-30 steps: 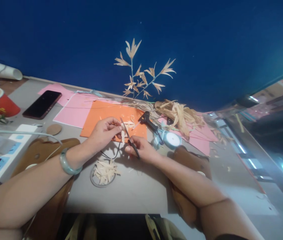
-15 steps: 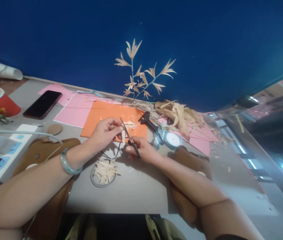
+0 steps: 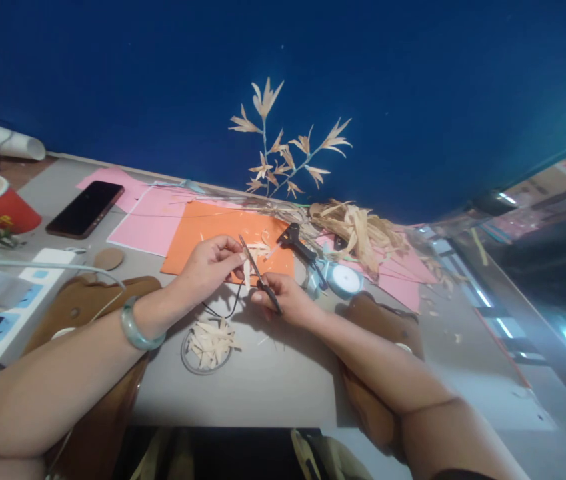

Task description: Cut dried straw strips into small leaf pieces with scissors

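Note:
My left hand [image 3: 215, 262] pinches a pale strip of dried husk [image 3: 247, 272] between thumb and fingers, over the near edge of an orange sheet [image 3: 195, 230]. My right hand [image 3: 287, 299] is closed around dark scissors [image 3: 257, 267], whose blades point up and away, beside the strip. Whether the blades touch the strip is hard to tell. Below my hands, a small round dish [image 3: 185, 360] holds many cut pale pieces [image 3: 211, 342]. A bundle of dried husks [image 3: 363, 230] lies at the back right.
A hot glue gun [image 3: 300, 250] and a ribbon spool [image 3: 345, 279] lie right of the orange sheet. A branch with husk flowers [image 3: 287, 150] stands against the blue wall. Leftward are a phone [image 3: 86, 209], a red paper cup [image 3: 13, 207] and a power strip [image 3: 10, 313].
Both hands stay almost in place. The scissors have shifted very slightly in my right hand; the strip is still in my left fingers.

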The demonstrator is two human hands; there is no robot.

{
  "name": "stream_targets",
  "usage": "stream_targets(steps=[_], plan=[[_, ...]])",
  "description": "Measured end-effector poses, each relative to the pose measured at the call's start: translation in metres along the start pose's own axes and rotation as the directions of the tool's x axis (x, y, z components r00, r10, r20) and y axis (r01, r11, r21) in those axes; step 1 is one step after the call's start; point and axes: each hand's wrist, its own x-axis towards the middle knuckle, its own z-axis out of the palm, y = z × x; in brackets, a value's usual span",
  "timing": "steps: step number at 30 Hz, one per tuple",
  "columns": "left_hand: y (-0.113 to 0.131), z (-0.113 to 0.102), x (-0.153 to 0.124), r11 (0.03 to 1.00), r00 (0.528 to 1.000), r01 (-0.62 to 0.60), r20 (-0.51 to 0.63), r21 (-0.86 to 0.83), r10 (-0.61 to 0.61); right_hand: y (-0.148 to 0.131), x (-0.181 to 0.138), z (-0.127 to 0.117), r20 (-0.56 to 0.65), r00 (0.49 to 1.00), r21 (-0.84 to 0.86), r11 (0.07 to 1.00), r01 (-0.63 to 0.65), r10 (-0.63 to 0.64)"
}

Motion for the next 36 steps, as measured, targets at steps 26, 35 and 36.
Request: stream_targets(steps=[26, 35, 36], plan=[[-0.0028, -0.0003, 0.0015, 0.999, 0.999, 0.008, -0.046, 0.037, -0.006, -0.0010, -0.0023, 0.0054, -0.028, 1.000, -0.040, 0.999, 0.001, -0.002], [-0.0035, -0.0002, 0.0010, 0.999, 0.999, 0.009, -0.048, 0.042, -0.007, 0.0009, -0.0017, 0.0054, -0.026, 1.000, -0.056, 0.998, 0.002, -0.003], [-0.0033, -0.0003, 0.0010, 0.999, 0.999, 0.009, -0.046, 0.041, -0.007, 0.0009, -0.0017, 0.0054, -0.027, 1.000, -0.062, 0.998, 0.004, -0.005]])
